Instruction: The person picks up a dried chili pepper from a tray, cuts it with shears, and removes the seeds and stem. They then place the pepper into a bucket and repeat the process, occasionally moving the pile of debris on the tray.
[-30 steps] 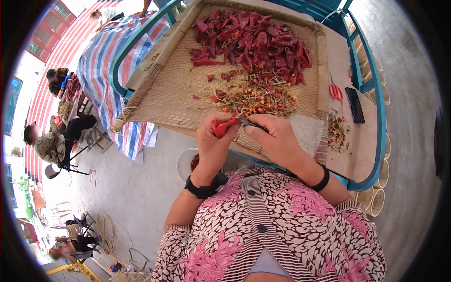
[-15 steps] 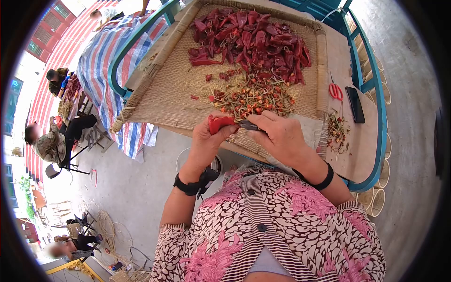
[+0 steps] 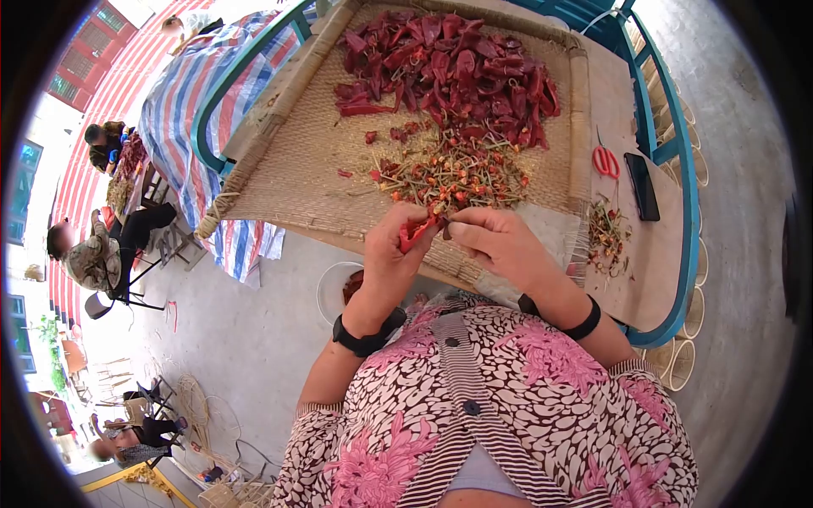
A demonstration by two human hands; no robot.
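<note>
My left hand [image 3: 391,247] is closed around a red chili pepper [image 3: 413,234], above the near edge of a woven tray [image 3: 292,182]. My right hand [image 3: 501,244] pinches at the pepper's tip end, fingertips almost touching the left ones. A small dark tool [image 3: 447,229] shows only as a sliver between the right fingers. Just beyond both hands lies a heap of cut stems and seed cores [image 3: 461,173]. Farther back on the tray is a large pile of dried red pepper pieces [image 3: 457,72].
Red-handled scissors [image 3: 605,162] and a black phone [image 3: 642,186] lie on the board right of the tray, near stem scraps [image 3: 608,233]. A blue metal rail [image 3: 690,254] borders it. Below the left forearm stands a white bucket [image 3: 332,292]. Several people sit at the left.
My left hand has shifted right with the pepper, now tilted more upright. My right fingers have closed in a pinch, covering most of the dark tool. More of the bucket shows.
</note>
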